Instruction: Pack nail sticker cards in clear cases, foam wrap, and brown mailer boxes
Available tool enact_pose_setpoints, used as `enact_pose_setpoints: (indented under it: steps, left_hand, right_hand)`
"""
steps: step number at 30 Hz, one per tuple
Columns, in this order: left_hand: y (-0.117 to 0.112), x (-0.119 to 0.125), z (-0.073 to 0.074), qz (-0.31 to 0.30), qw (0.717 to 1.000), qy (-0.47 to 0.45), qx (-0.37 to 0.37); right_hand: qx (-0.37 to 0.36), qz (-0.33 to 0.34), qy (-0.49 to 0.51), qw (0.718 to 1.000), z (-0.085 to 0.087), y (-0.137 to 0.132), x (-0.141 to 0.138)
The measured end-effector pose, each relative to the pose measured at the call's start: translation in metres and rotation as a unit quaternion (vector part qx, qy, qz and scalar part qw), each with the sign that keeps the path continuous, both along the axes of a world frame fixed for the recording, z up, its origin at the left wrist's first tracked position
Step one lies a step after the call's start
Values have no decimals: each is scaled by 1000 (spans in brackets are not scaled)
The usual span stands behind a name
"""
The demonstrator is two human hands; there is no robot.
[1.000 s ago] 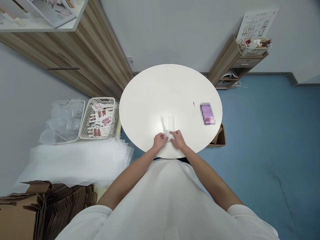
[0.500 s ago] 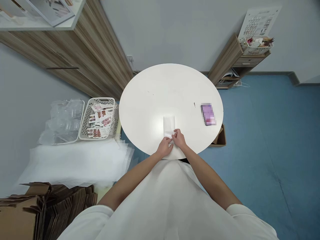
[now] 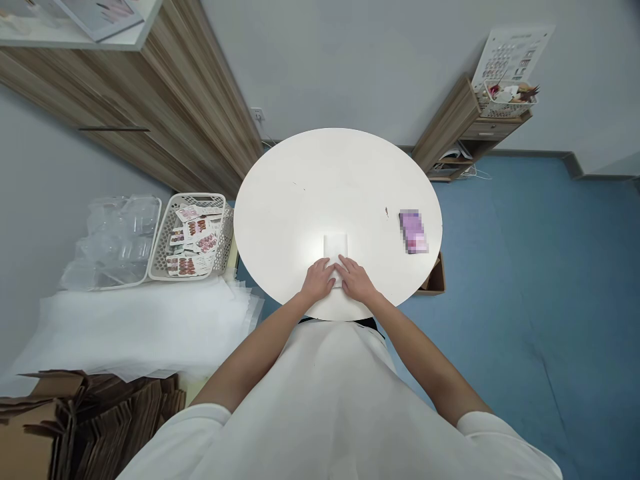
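Observation:
A small white folded sheet (image 3: 335, 245) lies on the round white table (image 3: 320, 180), near its front edge. My left hand (image 3: 317, 281) and my right hand (image 3: 355, 279) rest side by side on the sheet's near end, fingers stretched forward and pressing flat on it. The far half of the sheet shows beyond my fingertips. A purple blurred object (image 3: 413, 231) lies on the table to the right, apart from both hands.
A white basket (image 3: 193, 235) with several red-and-white cards stands left of the table, beside clear plastic trays (image 3: 113, 240). White foam sheets (image 3: 130, 327) and flattened cardboard boxes (image 3: 60, 413) lie at lower left. Wooden cabinets stand behind; a small shelf (image 3: 465, 127) is at right.
My hands went from pinching the sheet's near end to lying flat on it. The sheet now looks shorter.

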State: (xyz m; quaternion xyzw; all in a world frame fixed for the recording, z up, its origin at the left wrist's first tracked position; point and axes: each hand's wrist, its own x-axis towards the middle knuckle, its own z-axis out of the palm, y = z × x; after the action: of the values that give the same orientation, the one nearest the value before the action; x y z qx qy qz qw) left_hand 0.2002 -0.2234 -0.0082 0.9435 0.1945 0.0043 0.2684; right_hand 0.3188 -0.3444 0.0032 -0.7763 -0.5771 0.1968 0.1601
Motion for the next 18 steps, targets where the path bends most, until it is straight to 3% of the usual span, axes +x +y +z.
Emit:
enact_pose_setpoints:
  steps: [3, 7, 14, 18]
  left_hand:
    - [5, 1, 0, -11, 999, 6, -30]
    - [12, 0, 4, -21, 997, 12, -74]
    - [11, -28, 20, -84, 983, 25, -160]
    - [7, -31, 16, -12, 981, 15, -195]
  right_hand:
    - [-28, 65, 24, 997, -4, 0, 7]
    - [-28, 81, 62, 994, -10, 2, 15]
    - [-66, 58, 217, 972, 5, -11, 7]
    - [-100, -24, 332, 938, 10, -14, 8]
